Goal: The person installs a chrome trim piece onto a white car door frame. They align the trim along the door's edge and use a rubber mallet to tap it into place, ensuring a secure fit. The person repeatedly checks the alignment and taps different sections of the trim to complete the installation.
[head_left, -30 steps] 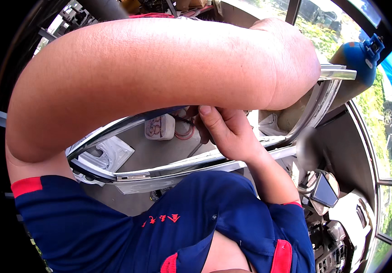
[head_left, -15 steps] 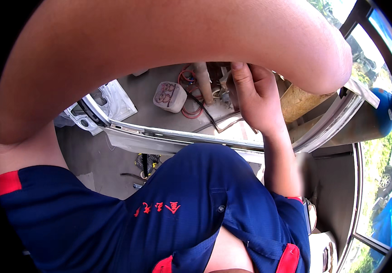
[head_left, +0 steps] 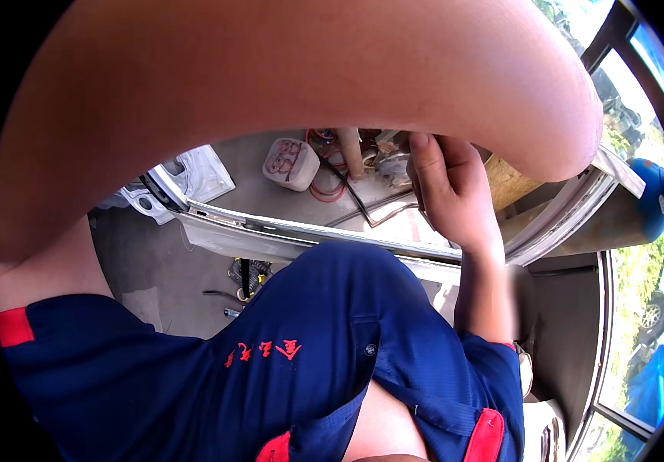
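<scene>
My left arm (head_left: 286, 69) is bent across the top of the picture, very near the camera. Its hand does not show. Below the arm, my right hand (head_left: 459, 196) is raised, thumb pointing up and the other fingers curled. Its fingertips pass partly behind the left arm, so whatever they grip, if anything, is hidden. Next to the right wrist runs a long, curved white car-body frame (head_left: 293, 235), crossing in front of my waist. On the right the frame rises in a pale curved rail (head_left: 559, 231).
Beyond the frame are a white tub (head_left: 292, 164) with a red pattern, a red hose (head_left: 327, 191) and an upright pole (head_left: 351, 154). A white door panel (head_left: 201, 177) lies left. Right stands a blue-topped gas cylinder (head_left: 650, 202) beside windows. Small tools (head_left: 247, 277) lie on the floor.
My right hand has shifted slightly down and to the right. The left arm now sits a little lower in view. The right hand's fingers stay curled.
</scene>
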Demonstrator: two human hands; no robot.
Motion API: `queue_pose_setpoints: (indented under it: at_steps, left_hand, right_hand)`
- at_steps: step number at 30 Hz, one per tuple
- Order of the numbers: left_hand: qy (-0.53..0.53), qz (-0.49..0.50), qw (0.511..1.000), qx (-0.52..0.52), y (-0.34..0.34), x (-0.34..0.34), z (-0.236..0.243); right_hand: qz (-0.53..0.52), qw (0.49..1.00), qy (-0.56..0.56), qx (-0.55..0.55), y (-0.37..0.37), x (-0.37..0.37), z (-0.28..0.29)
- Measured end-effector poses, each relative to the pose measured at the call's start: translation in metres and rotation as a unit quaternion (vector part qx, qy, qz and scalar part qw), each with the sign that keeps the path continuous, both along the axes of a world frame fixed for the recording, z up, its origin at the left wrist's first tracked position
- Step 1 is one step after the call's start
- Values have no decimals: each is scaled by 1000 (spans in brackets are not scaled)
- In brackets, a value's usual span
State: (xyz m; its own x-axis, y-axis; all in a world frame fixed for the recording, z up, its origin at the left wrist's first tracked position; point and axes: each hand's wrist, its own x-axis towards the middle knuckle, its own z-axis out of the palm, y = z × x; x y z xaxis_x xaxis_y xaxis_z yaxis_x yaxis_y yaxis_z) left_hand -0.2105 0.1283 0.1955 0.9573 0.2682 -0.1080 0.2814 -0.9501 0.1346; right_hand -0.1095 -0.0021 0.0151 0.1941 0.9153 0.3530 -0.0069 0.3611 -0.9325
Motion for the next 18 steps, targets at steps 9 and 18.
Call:
queue_pose_setpoints:
  at_steps: [9, 18]
  left_hand:
    - [45, -96, 994, 0, -18, 56, 1]
    - [99, -148, 983, 37, -43, 99, 2]
  right_hand:
    - [-21, 998, -51, -18, -13, 13, -4]
    - [55, 973, -66, -215, -41, 35, -9]
